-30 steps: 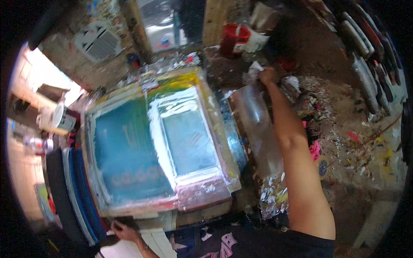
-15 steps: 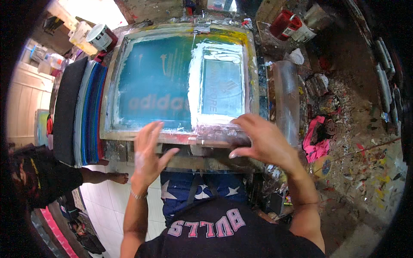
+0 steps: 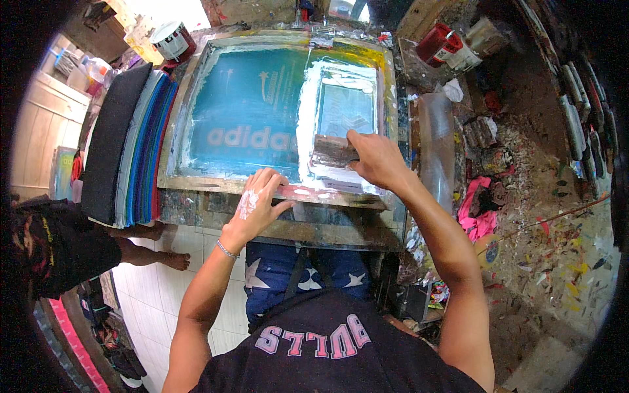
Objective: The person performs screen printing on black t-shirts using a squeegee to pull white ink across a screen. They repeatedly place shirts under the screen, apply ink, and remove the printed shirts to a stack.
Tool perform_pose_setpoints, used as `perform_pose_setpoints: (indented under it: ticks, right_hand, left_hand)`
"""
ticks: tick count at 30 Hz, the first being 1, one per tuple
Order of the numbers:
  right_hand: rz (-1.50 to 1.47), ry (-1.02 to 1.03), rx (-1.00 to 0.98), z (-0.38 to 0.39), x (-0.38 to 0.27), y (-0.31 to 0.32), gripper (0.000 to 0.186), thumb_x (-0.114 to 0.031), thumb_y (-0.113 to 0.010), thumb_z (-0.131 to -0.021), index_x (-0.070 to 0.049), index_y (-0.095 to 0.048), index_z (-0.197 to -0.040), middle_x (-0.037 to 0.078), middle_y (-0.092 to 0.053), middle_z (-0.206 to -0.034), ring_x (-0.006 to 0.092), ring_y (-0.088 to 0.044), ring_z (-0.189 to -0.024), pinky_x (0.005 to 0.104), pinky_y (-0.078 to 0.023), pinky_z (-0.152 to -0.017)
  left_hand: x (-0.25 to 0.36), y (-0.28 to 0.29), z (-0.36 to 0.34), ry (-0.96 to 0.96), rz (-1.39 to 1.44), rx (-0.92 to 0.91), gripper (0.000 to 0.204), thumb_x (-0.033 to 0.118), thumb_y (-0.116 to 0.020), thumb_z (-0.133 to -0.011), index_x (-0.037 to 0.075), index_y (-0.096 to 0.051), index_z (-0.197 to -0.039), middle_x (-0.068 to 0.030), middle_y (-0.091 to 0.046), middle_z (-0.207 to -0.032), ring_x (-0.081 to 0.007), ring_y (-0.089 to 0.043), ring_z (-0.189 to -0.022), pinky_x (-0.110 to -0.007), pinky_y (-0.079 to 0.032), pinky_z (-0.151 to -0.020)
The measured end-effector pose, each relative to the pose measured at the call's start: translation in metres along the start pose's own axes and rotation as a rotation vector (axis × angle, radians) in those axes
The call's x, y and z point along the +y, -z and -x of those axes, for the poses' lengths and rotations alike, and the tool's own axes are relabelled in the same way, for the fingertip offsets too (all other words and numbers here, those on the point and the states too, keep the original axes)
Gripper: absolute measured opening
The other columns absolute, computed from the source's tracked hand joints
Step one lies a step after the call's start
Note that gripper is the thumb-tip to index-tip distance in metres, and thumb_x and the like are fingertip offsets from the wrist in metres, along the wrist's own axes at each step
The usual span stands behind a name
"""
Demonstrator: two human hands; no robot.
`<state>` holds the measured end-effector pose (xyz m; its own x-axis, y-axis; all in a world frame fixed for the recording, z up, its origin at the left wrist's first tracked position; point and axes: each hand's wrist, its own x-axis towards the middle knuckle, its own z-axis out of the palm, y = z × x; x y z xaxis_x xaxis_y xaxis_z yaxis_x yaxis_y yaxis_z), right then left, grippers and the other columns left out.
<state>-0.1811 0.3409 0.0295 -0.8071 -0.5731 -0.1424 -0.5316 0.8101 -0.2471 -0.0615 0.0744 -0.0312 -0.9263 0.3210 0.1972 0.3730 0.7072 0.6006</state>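
A screen printing frame with teal mesh lies on the worktable in front of me. Pale lettering and small logos show on its mesh, and white ink surrounds a smaller pale rectangular window on its right side. My right hand is closed on a brown squeegee, whose blade lies across the near end of that window. My left hand is at the frame's near rail, its fingers bent over the wood and its thumb apart to the right. White ink smears its back.
Left of the frame stands a stack of dark and blue fabric-covered boards. Paint tubs stand behind, a white one and a red one. A clear roll lies at right, near pink cloth. Another person's leg is at left.
My right hand has moved up over the frame and now holds the squeegee against the mesh. My left hand has shifted right and settled on the near rail.
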Motion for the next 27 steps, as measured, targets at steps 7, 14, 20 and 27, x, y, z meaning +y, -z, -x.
perform_pose_setpoints:
  ticks: [7,14,20,27]
  right_hand:
    - [-0.048,-0.040,-0.007,0.004,-0.003,0.006,0.029,-0.019,-0.075,-0.081,-0.006,-0.060,-0.102,0.022,-0.070,-0.087,0.0440,-0.068,-0.089,0.0564,-0.052,-0.075]
    - [-0.061,-0.058,0.095,0.011,-0.010,0.024,0.023,-0.013,-0.070,-0.081,-0.006,-0.057,-0.098,0.022,-0.068,-0.086,0.0457,-0.066,-0.087,0.0571,-0.049,-0.073]
    - [0.072,0.005,0.079,0.028,-0.025,-0.002,0.018,-0.007,-0.063,-0.079,-0.005,-0.057,-0.096,0.018,-0.068,-0.085,0.0391,-0.067,-0.083,0.0527,-0.052,-0.071]
    - [0.207,0.047,0.455,0.023,-0.009,-0.050,0.016,-0.006,-0.060,-0.082,-0.008,-0.060,-0.097,0.010,-0.066,-0.093,0.0307,-0.061,-0.088,0.0417,-0.049,-0.077]
  left_hand:
    - [-0.004,-0.004,-0.001,-0.019,-0.100,-0.019,0.043,0.020,-0.083,-0.076,0.001,-0.057,-0.106,-0.0149,-0.053,-0.103,-0.0345,-0.052,-0.101,-0.044,-0.041,-0.088]
    - [-0.003,-0.002,0.000,-0.005,-0.127,-0.021,0.041,0.022,-0.082,-0.077,0.002,-0.058,-0.103,-0.0143,-0.053,-0.101,-0.0337,-0.052,-0.099,-0.044,-0.041,-0.085]
    - [-0.003,-0.004,-0.002,-0.015,-0.137,0.022,0.042,0.019,-0.085,-0.072,0.003,-0.058,-0.100,-0.0133,-0.053,-0.098,-0.0336,-0.053,-0.095,-0.044,-0.041,-0.082]
    - [-0.003,-0.005,-0.001,0.012,-0.124,0.004,0.044,0.019,-0.087,-0.068,0.002,-0.058,-0.096,-0.0150,-0.052,-0.096,-0.0343,-0.053,-0.094,-0.044,-0.041,-0.081]
